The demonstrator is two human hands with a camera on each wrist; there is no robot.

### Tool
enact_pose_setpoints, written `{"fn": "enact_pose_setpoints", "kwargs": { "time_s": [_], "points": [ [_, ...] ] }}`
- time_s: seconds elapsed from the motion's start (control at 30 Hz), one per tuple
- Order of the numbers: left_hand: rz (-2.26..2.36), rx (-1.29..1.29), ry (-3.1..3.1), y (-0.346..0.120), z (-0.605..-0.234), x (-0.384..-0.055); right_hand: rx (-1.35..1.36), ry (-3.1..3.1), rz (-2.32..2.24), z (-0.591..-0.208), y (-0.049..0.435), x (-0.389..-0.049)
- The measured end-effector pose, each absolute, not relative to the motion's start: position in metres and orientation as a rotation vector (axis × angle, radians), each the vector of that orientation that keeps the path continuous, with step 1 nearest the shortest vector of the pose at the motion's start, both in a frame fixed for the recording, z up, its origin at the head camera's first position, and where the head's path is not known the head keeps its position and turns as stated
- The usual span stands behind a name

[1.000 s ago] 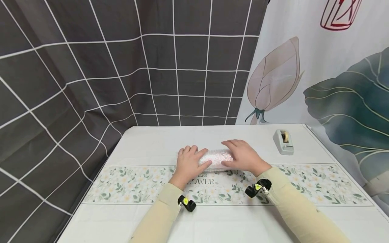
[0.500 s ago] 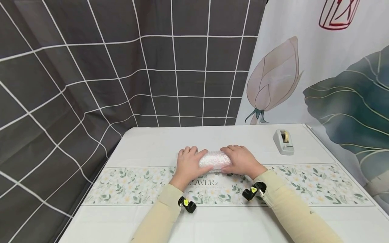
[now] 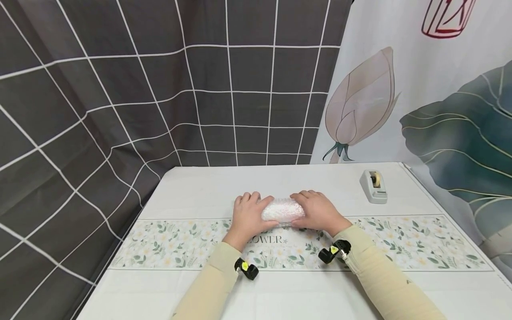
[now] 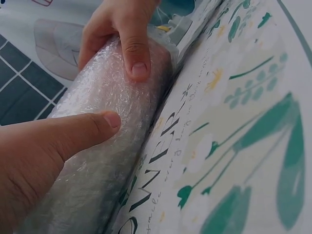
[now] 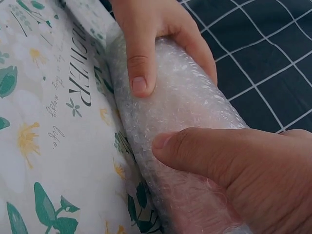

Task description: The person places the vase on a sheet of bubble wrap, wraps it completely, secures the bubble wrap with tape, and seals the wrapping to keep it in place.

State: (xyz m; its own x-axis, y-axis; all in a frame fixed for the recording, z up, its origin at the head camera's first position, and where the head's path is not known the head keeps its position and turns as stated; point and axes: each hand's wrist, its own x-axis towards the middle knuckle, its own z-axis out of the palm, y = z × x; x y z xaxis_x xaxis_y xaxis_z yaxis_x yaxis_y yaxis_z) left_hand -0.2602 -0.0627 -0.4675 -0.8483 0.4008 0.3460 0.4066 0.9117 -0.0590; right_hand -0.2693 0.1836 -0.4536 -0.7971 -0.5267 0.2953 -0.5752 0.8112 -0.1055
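Observation:
A rounded bundle in clear bubble wrap (image 3: 283, 210) lies lengthwise across the middle of the table; something pinkish shows faintly through the plastic. My left hand (image 3: 247, 218) grips its left end, thumb on the near side and fingers over the far side. At the right end my right hand (image 3: 318, 212) holds it the same way. In the left wrist view the left thumb presses the crinkled bubble wrap (image 4: 92, 95), while the right hand (image 4: 124, 29) appears at the far end. Both thumbs also show on the wrap (image 5: 180, 105) in the right wrist view. What is inside cannot be made out.
A grey tape dispenser (image 3: 375, 195) with a yellowish roll stands at the table's back right. The white tablecloth (image 3: 200, 189) has a floral band (image 3: 168, 244) across it. A dark checked curtain (image 3: 208, 111) hangs behind and to the left, a white printed one on the right.
My right hand has moved slightly left and closed its fingers over the bundle's right end. The left hand has stayed on the left end. Between half a second ago and now almost nothing differs.

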Motion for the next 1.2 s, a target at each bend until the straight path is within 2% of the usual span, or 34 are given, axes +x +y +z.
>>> {"fn": "enact_pose_setpoints", "kwargs": {
  "time_s": [0.23,0.47,0.8,1.2],
  "points": [
    [-0.104,-0.633,-2.772,-0.063,-0.464,-0.265,0.85,-2.675,0.431,-0.454,0.191,-0.268],
    [-0.265,-0.724,-2.844,-0.075,-0.446,-0.271,0.682,-2.319,0.642,-0.456,0.182,-0.238],
    [-0.446,-0.828,-3.009,-0.078,-0.426,-0.29,0.433,-2.604,0.859,-0.473,0.151,-0.204],
    [-0.607,-0.913,-3.235,-0.082,-0.405,-0.292,0.322,-2.611,1.064,-0.484,0.152,-0.21]
  ]
}}
